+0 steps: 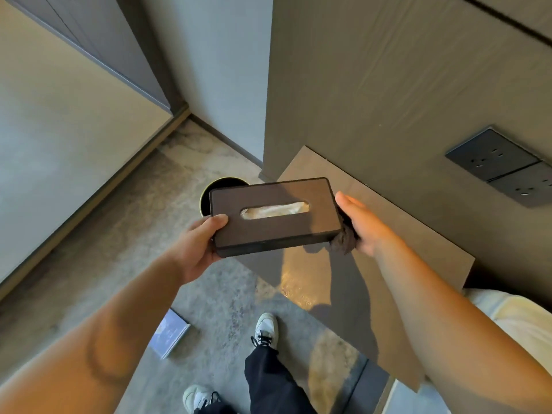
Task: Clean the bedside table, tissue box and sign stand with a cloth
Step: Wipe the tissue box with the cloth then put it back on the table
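Observation:
A dark brown tissue box [274, 231] with an oval slot on top is held in the air above the floor and the left end of the bedside table [388, 264]. My left hand [197, 249] grips its left end, thumb on top. My right hand [363, 224] presses a crumpled grey-brown cloth [343, 242] against the box's right end. The sign stand [170, 333], a clear holder with a bluish card, lies on the floor at the lower left.
A round black bin [209, 192] stands on the floor behind the box. A dark socket panel [504, 165] sits on the wall panel at right. A bed corner [516, 321] shows at lower right. My feet in white shoes [265, 327] stand on the grey floor.

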